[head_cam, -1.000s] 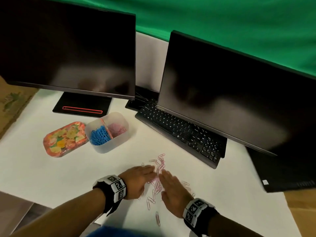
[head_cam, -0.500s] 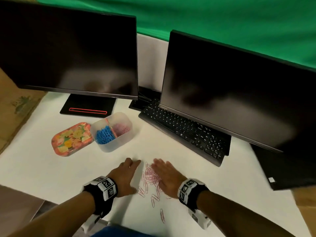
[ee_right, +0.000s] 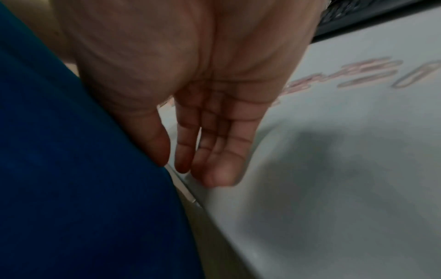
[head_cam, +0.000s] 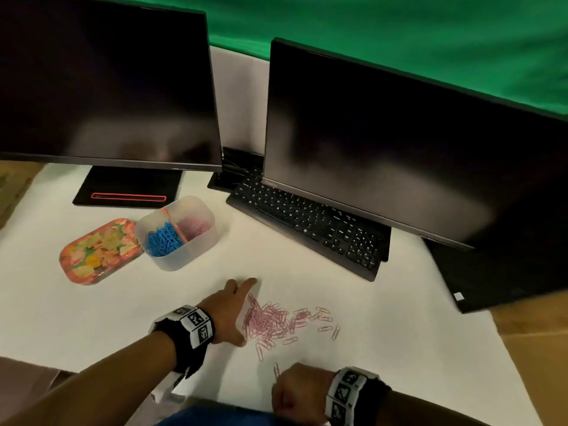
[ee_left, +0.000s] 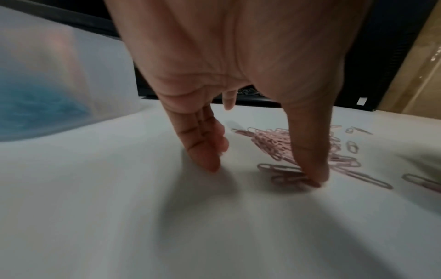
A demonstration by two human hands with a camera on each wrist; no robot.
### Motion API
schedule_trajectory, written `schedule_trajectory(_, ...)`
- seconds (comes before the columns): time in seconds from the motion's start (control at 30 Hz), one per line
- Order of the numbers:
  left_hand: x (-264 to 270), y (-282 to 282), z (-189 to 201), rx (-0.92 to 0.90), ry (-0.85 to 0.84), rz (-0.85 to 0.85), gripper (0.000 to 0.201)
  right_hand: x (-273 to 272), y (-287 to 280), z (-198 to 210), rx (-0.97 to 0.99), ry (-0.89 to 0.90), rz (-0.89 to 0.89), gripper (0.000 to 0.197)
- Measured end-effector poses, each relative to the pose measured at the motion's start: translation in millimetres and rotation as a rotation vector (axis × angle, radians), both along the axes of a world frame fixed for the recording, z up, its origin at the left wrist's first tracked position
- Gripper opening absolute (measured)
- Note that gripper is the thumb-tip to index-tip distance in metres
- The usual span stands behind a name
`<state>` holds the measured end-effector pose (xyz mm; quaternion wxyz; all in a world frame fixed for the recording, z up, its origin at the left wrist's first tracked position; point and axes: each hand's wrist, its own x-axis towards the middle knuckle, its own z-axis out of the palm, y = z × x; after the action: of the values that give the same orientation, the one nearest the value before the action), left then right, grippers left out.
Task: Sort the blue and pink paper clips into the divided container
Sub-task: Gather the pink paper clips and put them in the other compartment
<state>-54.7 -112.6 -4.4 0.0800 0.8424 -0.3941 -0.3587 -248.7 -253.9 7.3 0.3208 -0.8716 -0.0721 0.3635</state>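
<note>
Left hand (head_cam: pixel 229 312) is open, fingers straight and spread, side of the hand and thumb tip down on the white tabletop (head_cam: pixel 384 333), right against the left edge of the pink paper clips (head_cam: pixel 270 319); left wrist view shows the thumb (ee_left: pixel 310 151) pressing onto a few clips at the pile's near edge, other fingers (ee_left: pixel 205 143) touching bare surface just beside it, nothing gripped. Right hand (head_cam: pixel 299 392) sits at the near tabletop edge, apart from the pile, one stray clip just above its knuckles; right wrist view shows its fingers (ee_right: pixel 214 143) loosely relaxed and close together, holding nothing, fingertips at the table edge next to blue cloth (ee_right: pixel 71 169). Pile is heaped between the hands with loose clips scattered to its right. The divided container (head_cam: pixel 196 244) stands well apart up-left, blue paper clips (head_cam: pixel 161 239) in its left compartment, pink ones in the right; a floral lid (head_cam: pixel 100 252) lies touching its left side. Keyboard (head_cam: pixel 310 229) is partly hidden under the right monitor (head_cam: pixel 399 155); left monitor (head_cam: pixel 104 81) is cut off by the frame. Right wrist view is blurred, clips there only smears; container in left wrist view is blurred too.
</note>
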Motion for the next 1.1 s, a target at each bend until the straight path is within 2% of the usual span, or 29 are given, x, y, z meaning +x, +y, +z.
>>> schedule_trajectory(0.17,8,1,-2,0.081,-0.050,-0.007,0.143,36,6,-4,-0.031,-0.021,-0.190,0.019)
schedule_trajectory(0.23,9,2,-5,0.066,-0.047,0.012,0.134,48,-2,-5,-0.041,-0.067,-0.291,0.017)
schedule_trajectory(0.37,8,-1,-7,-0.043,0.017,0.069,0.104,48,-27,-2,-0.079,-0.154,-0.526,0.010)
schedule_trajectory(0.47,6,-1,-5,-0.067,0.025,0.086,0.085,28,-57,2,-0.229,-0.172,-0.739,0.025)
schedule_trajectory(0.5,5,0,-5,-0.055,0.023,0.081,0.085,18,-68,3,-0.277,-0.114,-0.805,0.034)
schedule_trajectory(0.57,1,-2,-5,-0.012,0.029,0.050,0.101,-2,-82,2,-0.364,0.033,-0.886,0.055)
schedule_trajectory(0.63,-6,-9,-4,0.038,0.022,-0.008,0.122,-7,-83,1,-0.397,0.103,-0.898,0.068)
schedule_trajectory(0.7,-17,-18,-2,0.070,-0.009,-0.047,0.130,2,-74,1,-0.375,0.089,-0.884,0.066)
schedule_trajectory(0.83,-28,-32,-2,0.062,-0.013,0.000,0.117,39,-45,-1,-0.343,0.040,-0.823,0.056)
schedule_trajectory(0.97,-30,-35,1,-0.027,-0.031,0.048,0.080,66,-24,-2,-0.282,-0.011,-0.746,0.052)
schedule_trajectory(1.03,-30,-32,0,-0.046,-0.039,0.088,0.082,69,-23,-1,-0.271,-0.031,-0.725,0.061)
schedule_trajectory(1.1,-29,-28,-1,-0.017,-0.047,0.131,0.098,67,-25,0,-0.315,-0.012,-0.670,0.085)
